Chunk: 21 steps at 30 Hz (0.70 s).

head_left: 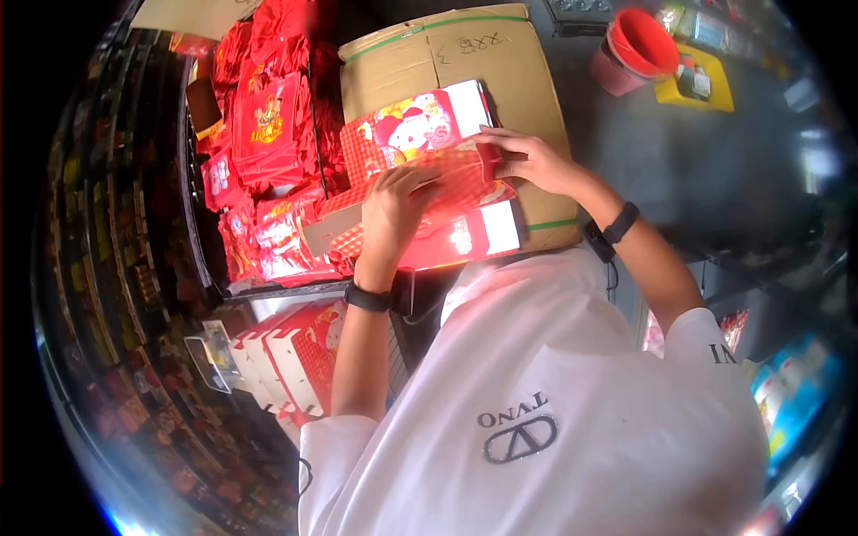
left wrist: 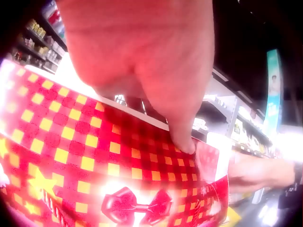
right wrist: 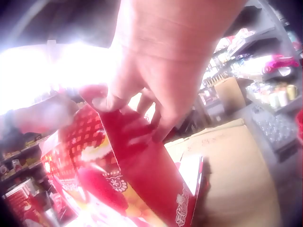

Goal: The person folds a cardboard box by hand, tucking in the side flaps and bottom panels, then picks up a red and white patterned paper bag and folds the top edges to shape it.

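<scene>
Between my hands is a red checkered cardboard gift box [head_left: 451, 174], tilted above other printed boxes. My left hand [head_left: 391, 210] grips its upper edge; in the left wrist view the thumb lies on the checkered side [left wrist: 75, 127], above a printed bow [left wrist: 137, 205]. At the other end my right hand [head_left: 536, 163] pinches the box edge. The right wrist view shows the thumb and fingers around the top of a plain red end panel [right wrist: 151, 170]. Beneath lie a printed gift box [head_left: 402, 134] and another red and white one [head_left: 460, 237].
A large brown carton [head_left: 536, 89] lies under the printed boxes. To its left are piled red bags [head_left: 268, 121]. Red buckets [head_left: 635, 54] and a yellow tray [head_left: 715, 89] stand at the back right. Several printed boxes [head_left: 299, 353] stand low on the left, near dark stocked shelves [head_left: 116, 268].
</scene>
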Tool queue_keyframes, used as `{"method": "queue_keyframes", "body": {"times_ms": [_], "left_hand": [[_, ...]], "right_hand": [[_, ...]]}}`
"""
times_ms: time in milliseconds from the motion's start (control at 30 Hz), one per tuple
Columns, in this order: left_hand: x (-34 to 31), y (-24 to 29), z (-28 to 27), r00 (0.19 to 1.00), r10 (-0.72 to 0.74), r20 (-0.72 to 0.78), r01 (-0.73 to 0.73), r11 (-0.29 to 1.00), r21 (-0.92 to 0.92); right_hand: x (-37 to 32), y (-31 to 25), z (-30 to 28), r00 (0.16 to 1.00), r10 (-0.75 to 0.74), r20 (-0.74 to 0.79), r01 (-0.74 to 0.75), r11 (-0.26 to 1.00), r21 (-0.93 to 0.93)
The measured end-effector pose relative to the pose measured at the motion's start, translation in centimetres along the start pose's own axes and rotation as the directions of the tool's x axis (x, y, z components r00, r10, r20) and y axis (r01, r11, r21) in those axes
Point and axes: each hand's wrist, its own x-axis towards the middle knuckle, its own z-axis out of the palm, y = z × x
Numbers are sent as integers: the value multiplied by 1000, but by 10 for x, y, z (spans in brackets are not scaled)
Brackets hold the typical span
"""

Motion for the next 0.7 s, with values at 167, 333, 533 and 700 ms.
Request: {"method": "queue_keyframes", "body": {"times_ms": [167,333,533,700], "left_hand": [[-4,1,9,993,52,-110,-51,999,7],[-6,8,19,981,32,-193,-20,998,65],[-5,12,29,966,1,-260,20,997,75],[-5,9,35,953,29,-301,-5,997,79]], "right_hand": [[0,-12,4,999,40,4,-40,999,31],[1,-4,2,998,49,27,-50,998,38],[0,-13,-2,998,66,-12,-66,997,-26],[-3,-53,-5,993,-63,-102,37,970,-239]]}}
